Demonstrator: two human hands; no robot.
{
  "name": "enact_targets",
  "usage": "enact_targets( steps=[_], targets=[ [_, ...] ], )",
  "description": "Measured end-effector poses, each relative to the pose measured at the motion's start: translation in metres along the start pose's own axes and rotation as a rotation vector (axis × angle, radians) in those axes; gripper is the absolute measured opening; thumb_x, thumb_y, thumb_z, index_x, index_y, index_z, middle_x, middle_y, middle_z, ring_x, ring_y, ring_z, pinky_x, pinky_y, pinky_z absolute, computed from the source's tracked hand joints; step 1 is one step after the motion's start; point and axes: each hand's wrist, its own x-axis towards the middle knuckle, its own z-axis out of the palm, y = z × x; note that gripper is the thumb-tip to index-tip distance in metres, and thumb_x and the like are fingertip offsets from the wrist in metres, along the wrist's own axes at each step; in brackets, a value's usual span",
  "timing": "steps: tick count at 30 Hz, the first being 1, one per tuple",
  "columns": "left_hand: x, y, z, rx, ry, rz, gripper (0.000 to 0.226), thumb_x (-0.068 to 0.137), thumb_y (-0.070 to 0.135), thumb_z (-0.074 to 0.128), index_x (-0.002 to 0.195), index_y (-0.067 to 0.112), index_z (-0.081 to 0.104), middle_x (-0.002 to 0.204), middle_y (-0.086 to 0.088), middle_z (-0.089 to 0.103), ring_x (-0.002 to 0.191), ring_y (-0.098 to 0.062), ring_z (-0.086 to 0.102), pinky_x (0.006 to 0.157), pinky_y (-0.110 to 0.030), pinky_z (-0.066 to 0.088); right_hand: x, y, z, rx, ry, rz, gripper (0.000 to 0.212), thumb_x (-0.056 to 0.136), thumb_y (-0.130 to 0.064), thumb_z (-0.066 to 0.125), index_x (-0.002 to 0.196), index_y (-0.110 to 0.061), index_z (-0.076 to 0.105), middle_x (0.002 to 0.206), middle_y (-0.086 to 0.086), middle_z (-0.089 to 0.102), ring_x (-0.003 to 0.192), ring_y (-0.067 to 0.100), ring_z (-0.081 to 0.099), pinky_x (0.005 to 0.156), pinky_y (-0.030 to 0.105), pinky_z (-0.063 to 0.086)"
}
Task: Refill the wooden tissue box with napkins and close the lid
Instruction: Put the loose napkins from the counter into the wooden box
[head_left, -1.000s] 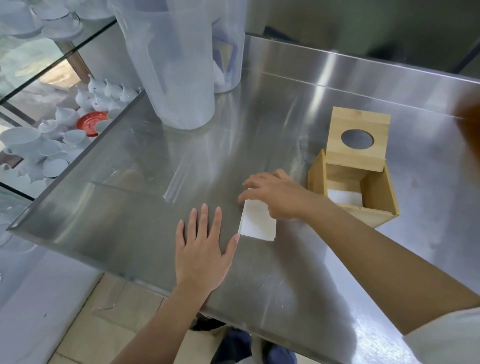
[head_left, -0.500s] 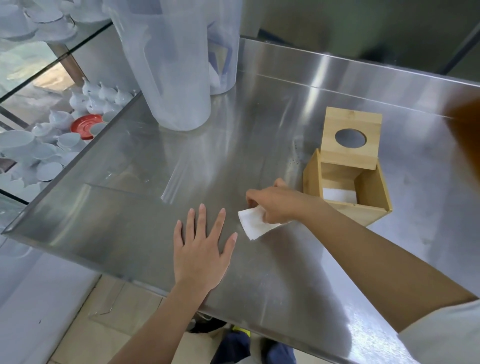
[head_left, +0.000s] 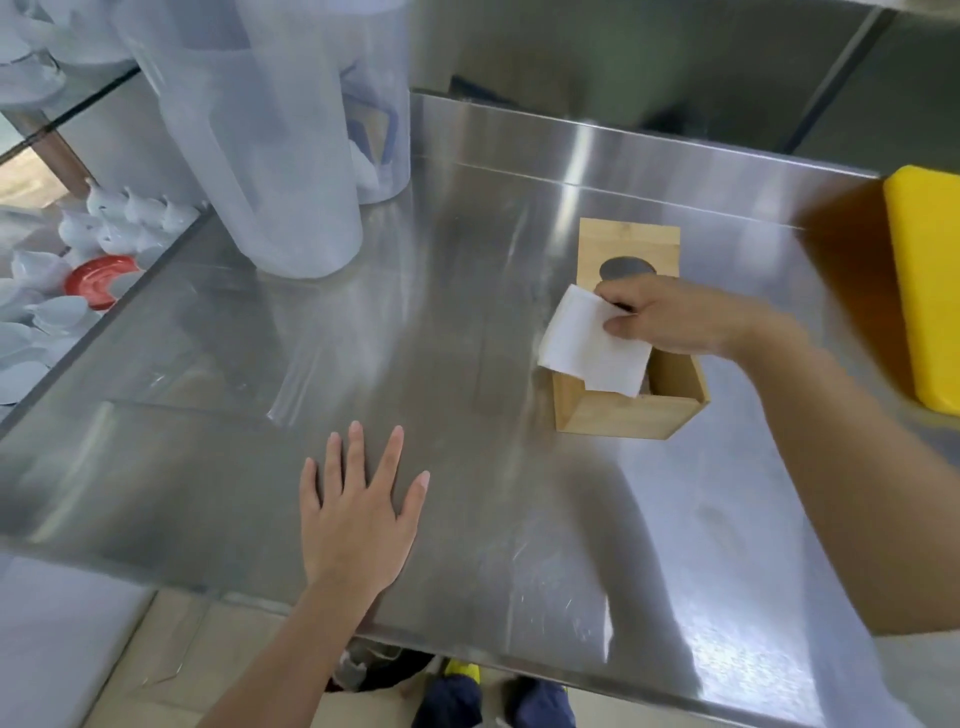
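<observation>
The wooden tissue box (head_left: 623, 413) stands open on the steel table (head_left: 467, 338), right of centre. Its lid (head_left: 628, 244), with a round hole, is tipped up behind it. My right hand (head_left: 660, 317) holds a white folded napkin (head_left: 587, 343) over the box's left rim, the napkin's lower corner hanging into the opening. My left hand (head_left: 358, 514) lies flat on the table near the front edge, fingers spread, holding nothing. The inside of the box is hidden by the napkin and hand.
Two tall translucent plastic containers (head_left: 249, 135) stand at the back left of the table. A yellow block (head_left: 924, 286) lies at the right edge. Beyond the left edge, glass shelves hold white crockery (head_left: 119, 218) and a red saucer (head_left: 98, 278).
My right hand has lifted the napkin off the table and carried it right and back to the box opening. My left hand has stayed flat on the table.
</observation>
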Motion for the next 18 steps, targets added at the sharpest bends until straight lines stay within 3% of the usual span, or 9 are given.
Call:
enact_targets(
  steps=[2,4,6,9,13,15,18],
  targets=[
    [0.0,0.0,-0.001,0.0,0.0,0.004,0.067,0.089,0.062,0.01,0.142,0.029,0.034,0.147,-0.014,0.039,0.137,-0.033,0.03,0.109,-0.049,0.018,0.0,0.011,-0.003,-0.082,-0.062,0.076,0.016,0.095,-0.006,0.04,0.087,-0.005,0.053,0.087,0.008,0.053,0.086,0.027,0.049,0.07,0.031,0.036],
    [0.0,-0.001,-0.002,0.0,-0.002,0.011,0.071,0.088,0.062,0.003,0.142,0.029,0.034,0.147,-0.015,0.038,0.137,-0.033,0.03,0.11,-0.049,0.017,0.003,0.02,-0.001,-0.193,-0.082,0.143,0.032,0.095,-0.004,0.037,0.066,-0.016,0.041,0.072,0.0,0.043,0.072,0.019,0.042,0.059,0.025,0.03],
    [0.0,-0.001,-0.001,-0.001,0.001,0.013,0.071,0.088,0.063,0.001,0.144,0.029,0.03,0.149,-0.014,0.036,0.139,-0.032,0.027,0.111,-0.049,0.016,0.007,0.025,0.005,-0.296,-0.074,0.183,0.04,0.095,-0.003,0.035,0.06,-0.021,0.032,0.067,-0.003,0.038,0.064,0.014,0.037,0.054,0.021,0.026],
    [0.0,-0.001,-0.001,0.006,-0.001,0.015,0.068,0.088,0.061,0.005,0.145,0.03,0.024,0.151,-0.013,0.031,0.141,-0.031,0.022,0.113,-0.048,0.015,0.01,0.03,0.016,-0.37,-0.035,0.155,0.038,0.093,0.002,0.036,0.062,-0.02,0.036,0.072,-0.002,0.04,0.077,0.021,0.042,0.055,0.02,0.028],
    [-0.002,-0.001,-0.001,0.006,0.0,0.007,0.068,0.088,0.061,0.006,0.145,0.03,0.025,0.151,-0.013,0.032,0.14,-0.031,0.023,0.112,-0.048,0.015,0.018,0.035,0.031,-0.416,-0.007,0.112,0.019,0.093,0.002,0.039,0.085,-0.014,0.044,0.091,0.006,0.051,0.083,0.023,0.046,0.06,0.025,0.032],
    [-0.001,-0.001,-0.002,0.003,-0.003,0.002,0.07,0.088,0.062,0.002,0.145,0.03,0.027,0.15,-0.013,0.033,0.14,-0.031,0.025,0.112,-0.048,0.016,0.022,0.037,0.034,-0.406,-0.008,0.105,0.018,0.093,0.002,0.038,0.085,-0.014,0.044,0.089,0.005,0.053,0.082,0.023,0.046,0.064,0.026,0.034],
    [-0.001,-0.001,-0.002,0.005,-0.02,0.001,0.07,0.088,0.062,0.001,0.144,0.03,0.028,0.15,-0.013,0.034,0.139,-0.031,0.026,0.111,-0.049,0.017,0.023,0.039,0.033,-0.336,-0.103,0.151,0.022,0.093,0.0,0.036,0.081,-0.013,0.05,0.079,0.0,0.049,0.082,0.023,0.045,0.057,0.021,0.031]
  ],
)
